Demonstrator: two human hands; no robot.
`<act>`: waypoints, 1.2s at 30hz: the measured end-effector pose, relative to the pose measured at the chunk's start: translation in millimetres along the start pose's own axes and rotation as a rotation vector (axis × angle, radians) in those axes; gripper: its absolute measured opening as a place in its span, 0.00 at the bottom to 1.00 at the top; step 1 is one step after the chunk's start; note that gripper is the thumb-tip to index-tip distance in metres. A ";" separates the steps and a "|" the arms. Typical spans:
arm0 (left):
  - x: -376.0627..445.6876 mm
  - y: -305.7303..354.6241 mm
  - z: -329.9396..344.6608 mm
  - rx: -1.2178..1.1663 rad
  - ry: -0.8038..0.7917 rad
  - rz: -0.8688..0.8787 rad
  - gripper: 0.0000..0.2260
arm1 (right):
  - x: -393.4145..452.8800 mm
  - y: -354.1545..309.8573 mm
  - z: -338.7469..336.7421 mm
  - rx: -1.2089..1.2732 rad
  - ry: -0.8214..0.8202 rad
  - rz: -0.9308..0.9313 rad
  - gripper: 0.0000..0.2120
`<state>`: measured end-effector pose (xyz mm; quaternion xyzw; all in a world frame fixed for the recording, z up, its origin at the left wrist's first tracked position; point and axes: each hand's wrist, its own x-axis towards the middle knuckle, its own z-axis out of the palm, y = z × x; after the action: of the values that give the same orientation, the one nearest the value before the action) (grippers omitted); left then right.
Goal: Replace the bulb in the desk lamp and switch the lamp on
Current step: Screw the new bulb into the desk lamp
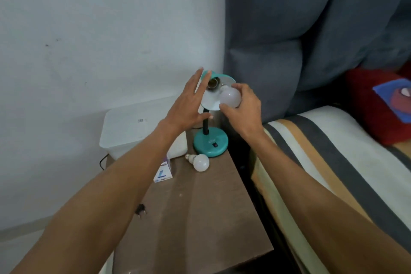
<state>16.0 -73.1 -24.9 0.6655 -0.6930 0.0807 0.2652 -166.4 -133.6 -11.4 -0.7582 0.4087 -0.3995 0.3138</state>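
**Bulb held at the lamp's open socket**

Two bare forearms reach in from the bottom edge over a brown wooden side table (200, 218). It stands between a pale wall (89, 29) and a bed with a striped cover (322, 162); a grey padded headboard (311, 29) rises behind, and a red cushion (375, 107) lies on the bed.

At the table's far end stands a teal desk lamp (210, 143), its shade tilted so the white inside and the bare socket (213, 84) face the camera. The right hand (243, 110) is clamped around a white bulb (230, 97), held just beside the socket with its screw base pointing toward it. The left hand (189, 107) is spread, fingers apart and holding nothing, in front of the shade's left edge.

A second bulb (200, 162) lies on its side on the table just in front of the lamp base, near a small bulb carton (164, 172). A white lidded box (138, 131), its contents hidden, sits at the back left corner. A black plug (140, 210) lies at the table's left edge.
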 end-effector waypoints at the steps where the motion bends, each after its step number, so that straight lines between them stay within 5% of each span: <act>1: 4.1 -1.8 0.5 -0.011 -0.018 0.005 0.54 | 2.2 1.6 2.1 -0.025 -0.004 -0.016 0.29; 18: 7.2 -8.7 -0.8 -0.077 -0.017 0.055 0.46 | 1.5 4.6 34.7 -0.234 0.098 -0.272 0.25; 29: 5.4 -11.2 6.3 -0.086 -0.009 0.048 0.44 | 2.4 -7.8 36.2 -0.147 0.103 0.031 0.29; 36: 4.2 -7.2 5.4 -0.095 0.000 0.040 0.43 | -1.3 -1.0 43.6 -0.227 0.110 -0.172 0.23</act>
<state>21.6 -80.1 -29.2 0.6382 -0.7093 0.0528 0.2947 -128.9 -125.5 -32.2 -0.7979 0.4013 -0.4172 0.1679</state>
